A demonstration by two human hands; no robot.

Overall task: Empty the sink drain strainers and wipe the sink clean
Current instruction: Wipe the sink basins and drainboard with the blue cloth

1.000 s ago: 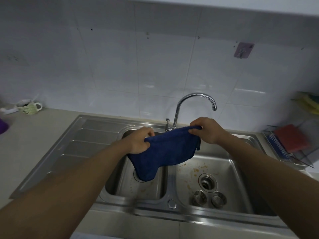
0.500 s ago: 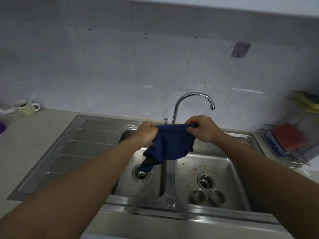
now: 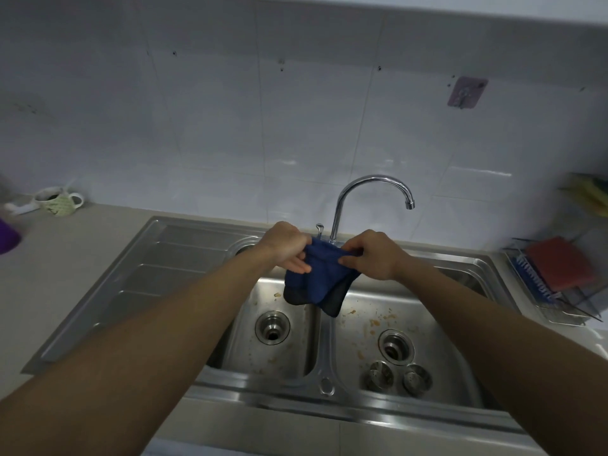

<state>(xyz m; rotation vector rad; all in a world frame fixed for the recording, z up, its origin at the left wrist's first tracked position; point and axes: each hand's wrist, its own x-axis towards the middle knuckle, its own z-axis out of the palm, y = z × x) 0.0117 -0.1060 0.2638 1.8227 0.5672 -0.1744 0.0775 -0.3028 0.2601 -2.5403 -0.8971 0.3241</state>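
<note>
Head view.

Cloth [image 3: 320, 274]: dark blue, bunched and folded, with a darker underside showing at its lower edge. It is held in the air over the divider between the 2 basins, just in front of the tap [image 3: 371, 199].

Left hand [image 3: 288, 246]: fingers [image 3: 301, 266] curled on the cloth's left edge. Right hand [image 3: 373, 255]: fingers [image 3: 350, 260] pinching its upper right edge.

Sink [image 3: 184, 258]: stainless steel, drainboard at left. Left basin [image 3: 279, 353]: open drain, scattered brown specks. Right basin [image 3: 437, 327]: orange-brown food bits around its drain [image 3: 394, 348]. 2 strainers [image 3: 381, 376] lie side by side just in front of that drain.

Desk [image 3: 65, 258]: pale surface. A mug [image 3: 61, 202] stands far left by the wall. A purple item sits at the left edge, cut off by the frame. A wire rack [image 3: 552, 291] right of the sink holds a red pad and a blue brush.

Wall: white tiles, with 1 stick-on hook [image 3: 467, 93] at upper right.
</note>
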